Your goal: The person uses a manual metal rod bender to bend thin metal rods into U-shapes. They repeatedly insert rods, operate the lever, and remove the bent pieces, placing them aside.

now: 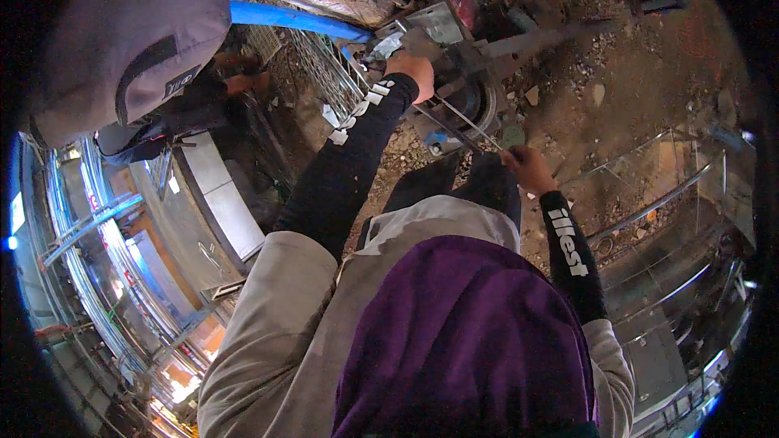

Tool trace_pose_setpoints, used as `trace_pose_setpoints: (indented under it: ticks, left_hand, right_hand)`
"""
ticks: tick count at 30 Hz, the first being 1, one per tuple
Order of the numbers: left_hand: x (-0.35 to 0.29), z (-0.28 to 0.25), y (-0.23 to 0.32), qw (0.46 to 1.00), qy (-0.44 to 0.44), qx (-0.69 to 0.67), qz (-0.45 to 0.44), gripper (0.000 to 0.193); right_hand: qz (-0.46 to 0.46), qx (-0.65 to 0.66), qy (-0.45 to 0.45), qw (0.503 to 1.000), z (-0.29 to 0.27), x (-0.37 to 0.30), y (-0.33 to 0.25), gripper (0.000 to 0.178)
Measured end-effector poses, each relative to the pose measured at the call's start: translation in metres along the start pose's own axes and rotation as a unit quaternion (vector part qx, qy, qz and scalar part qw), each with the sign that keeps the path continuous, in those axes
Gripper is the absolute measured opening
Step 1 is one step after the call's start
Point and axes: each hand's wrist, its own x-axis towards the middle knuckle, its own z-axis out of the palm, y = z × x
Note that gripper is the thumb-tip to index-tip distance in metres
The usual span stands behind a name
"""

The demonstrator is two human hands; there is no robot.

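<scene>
My left hand (414, 74) is closed in a fist beside a dark metal machine with a rounded, ring-like part (485, 109). What its fingers grip is hidden from above. A thin metal rod (469, 122) slants from just below that fist toward my right hand (531, 170). My right hand pinches the near end of the rod between thumb and fingers. Under the rod, a darker flat bar (442, 126) runs roughly alongside. Next to my left hand lies a crumpled pale wrapper (388, 45), near a square metal plate (438, 24).
A co-worker in a grey cap (174, 32) is close on my left, one hand (246, 83) showing. A blue pipe (300, 21) and a wire grid (329, 61) stand between us. Gravelly soil (600, 89) spreads right. Metal bars (649, 211) lie at lower right.
</scene>
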Motion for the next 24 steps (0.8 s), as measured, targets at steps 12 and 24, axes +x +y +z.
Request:
trace_pose_setpoints:
  ticks: [12,24]
  left_hand:
    - [-0.138,0.01,-0.045,0.855,0.407,-0.32,-0.027,0.027]
    - [-0.149,0.062,0.008,0.82,0.33,-0.422,-0.199,0.078]
  right_hand:
    - [-0.077,-0.168,0.009,0.983,-0.021,-0.001,-0.008,0.036]
    - [-0.063,-0.176,-0.053,0.981,-0.039,0.001,-0.027,0.046]
